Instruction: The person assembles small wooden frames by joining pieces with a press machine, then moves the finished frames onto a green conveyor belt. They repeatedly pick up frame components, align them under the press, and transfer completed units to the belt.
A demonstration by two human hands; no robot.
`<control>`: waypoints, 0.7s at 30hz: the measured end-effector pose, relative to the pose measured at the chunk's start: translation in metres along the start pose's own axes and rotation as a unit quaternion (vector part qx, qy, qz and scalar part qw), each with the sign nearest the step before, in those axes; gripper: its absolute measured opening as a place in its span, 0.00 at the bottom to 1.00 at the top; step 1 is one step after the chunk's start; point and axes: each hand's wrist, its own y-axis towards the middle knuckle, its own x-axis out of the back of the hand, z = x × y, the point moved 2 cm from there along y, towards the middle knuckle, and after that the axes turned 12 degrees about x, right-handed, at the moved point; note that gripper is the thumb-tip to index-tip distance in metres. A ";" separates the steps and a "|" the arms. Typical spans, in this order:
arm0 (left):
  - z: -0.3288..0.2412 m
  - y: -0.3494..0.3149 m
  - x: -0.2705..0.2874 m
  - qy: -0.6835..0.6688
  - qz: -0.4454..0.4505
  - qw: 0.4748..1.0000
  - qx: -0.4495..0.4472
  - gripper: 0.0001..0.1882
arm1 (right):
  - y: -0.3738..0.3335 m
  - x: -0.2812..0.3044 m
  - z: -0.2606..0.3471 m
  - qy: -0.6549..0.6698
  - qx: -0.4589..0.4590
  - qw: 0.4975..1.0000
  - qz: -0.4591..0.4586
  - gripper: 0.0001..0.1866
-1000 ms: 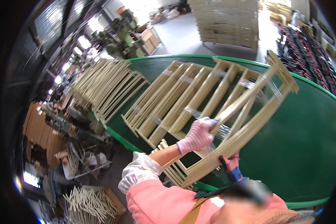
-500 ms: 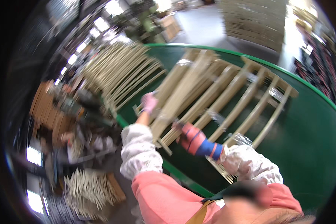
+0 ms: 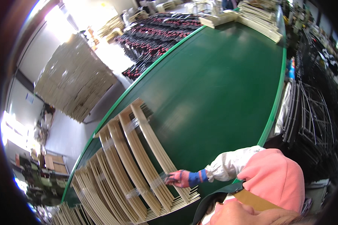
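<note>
Hand, right, in a salmon-and-blue striped knit glove (image 3: 179, 178), set at the near part of the closest of several cream-coloured, ladder-like bundles of nested slatted frames (image 3: 153, 144). The fingers are bent and appear to touch the band of clear, glossy tape (image 3: 157, 182) around the slats; whether they close on the bundle or merely rest against it cannot be told. The left hand is out of view, so its state, and whether the 2 hands are together or apart, cannot be told either.

The step in hand is judged to be the handling or straightening of the bundles at this end of the row. The next move probably calls for a firm hold on the slats themselves rather than on the tape, with support from the left hand, since the bundle is long and could twist if held at only 1 place.

Relative to the right hand, the closest bundle runs ahead and to the left; its staggered pale ends lie just beside the hand, on the side toward the body. The remaining bundles lie side by side farther to the left. Ahead of the hand stretches a smooth green work surface (image 3: 221, 93), and well apart at its far end sits a pile of cream-coloured slatted pieces (image 3: 259, 24).
</note>
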 end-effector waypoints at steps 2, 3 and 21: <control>-0.033 -0.011 0.003 0.016 -0.013 1.000 -0.023 0.16 | -0.034 0.053 -0.012 -0.082 -0.019 0.995 -0.054 0.12; -0.054 -0.021 0.007 0.025 -0.023 0.999 -0.040 0.16 | -0.049 0.078 -0.016 -0.103 -0.010 0.991 -0.082 0.09; -0.500 -0.861 0.139 -0.219 0.045 0.602 -0.767 0.34 | -0.363 0.545 -0.061 -0.415 -0.579 0.682 -0.164 0.21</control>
